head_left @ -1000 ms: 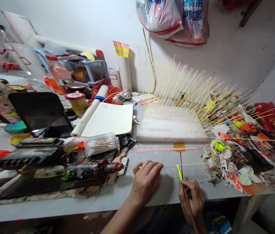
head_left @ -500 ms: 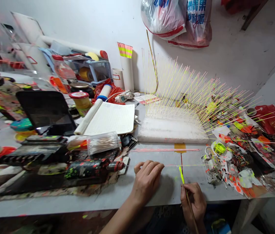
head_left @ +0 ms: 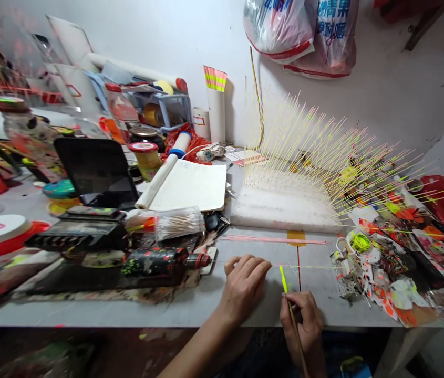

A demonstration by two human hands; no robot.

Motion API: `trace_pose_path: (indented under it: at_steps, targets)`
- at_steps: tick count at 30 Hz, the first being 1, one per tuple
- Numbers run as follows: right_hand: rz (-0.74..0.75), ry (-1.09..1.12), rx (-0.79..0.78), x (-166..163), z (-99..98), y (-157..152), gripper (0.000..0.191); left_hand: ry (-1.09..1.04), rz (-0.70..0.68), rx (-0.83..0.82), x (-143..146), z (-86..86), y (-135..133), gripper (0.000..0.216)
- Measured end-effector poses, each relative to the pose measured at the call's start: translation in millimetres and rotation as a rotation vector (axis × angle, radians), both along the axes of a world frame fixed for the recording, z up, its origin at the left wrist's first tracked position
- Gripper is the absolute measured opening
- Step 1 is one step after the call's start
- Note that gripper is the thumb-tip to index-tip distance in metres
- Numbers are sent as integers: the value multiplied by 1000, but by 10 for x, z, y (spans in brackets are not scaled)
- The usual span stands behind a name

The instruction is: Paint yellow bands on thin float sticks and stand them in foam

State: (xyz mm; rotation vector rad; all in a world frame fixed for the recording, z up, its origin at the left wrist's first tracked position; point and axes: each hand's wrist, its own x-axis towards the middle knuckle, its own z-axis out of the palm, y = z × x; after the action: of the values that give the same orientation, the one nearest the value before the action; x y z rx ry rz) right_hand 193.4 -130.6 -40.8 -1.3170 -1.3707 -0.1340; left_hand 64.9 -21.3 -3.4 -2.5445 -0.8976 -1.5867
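Note:
My left hand (head_left: pixel 245 286) rests on the grey table (head_left: pixel 190 307), fingers curled over a thin stick (head_left: pixel 312 266) that lies across the tabletop. My right hand (head_left: pixel 302 328) grips a paintbrush (head_left: pixel 285 283) with a yellow-green tip that touches the stick just right of my left hand. Several thin pink sticks (head_left: pixel 272 240) lie behind. A white foam block (head_left: pixel 285 212) holds many painted yellow sticks (head_left: pixel 324 147) fanned upward.
A paint-spattered clutter of cans and trays (head_left: pixel 143 260), a black tablet (head_left: pixel 95 173), an open notebook (head_left: pixel 190 186) and a box of cotton swabs (head_left: pixel 176 223) fill the left. Paint-stained scraps and tape (head_left: pixel 387 257) cover the right. Plastic bags (head_left: pixel 300 31) hang on the wall.
The view has shifted so everything sits further right. My right hand and brush tip moved slightly left, closer to my left hand, which stays on the stick.

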Motion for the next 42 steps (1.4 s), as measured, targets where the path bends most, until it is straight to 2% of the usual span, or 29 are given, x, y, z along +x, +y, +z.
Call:
trace_pose_path:
  at_steps: [13, 18, 22, 28, 33, 42]
  targets:
    - [-38, 28, 20, 38, 2, -38, 9, 0, -1, -19, 10, 2, -6, 19]
    - [35, 17, 77, -2, 30, -63, 16, 7, 1, -16, -17, -5, 12, 20]
    - [86, -21, 52, -49, 65, -64, 19, 49, 23, 5, -176, 3, 64, 22]
    - [57, -53, 23, -155, 95, 8, 16, 94, 69, 27, -404, 26, 132, 19]
    - [2, -80, 14, -210, 100, 67, 13, 91, 75, 18, -387, 17, 118, 20]
    - [5, -120, 3, -174, 61, 102, 11, 75, 63, 21, -371, 26, 104, 20]
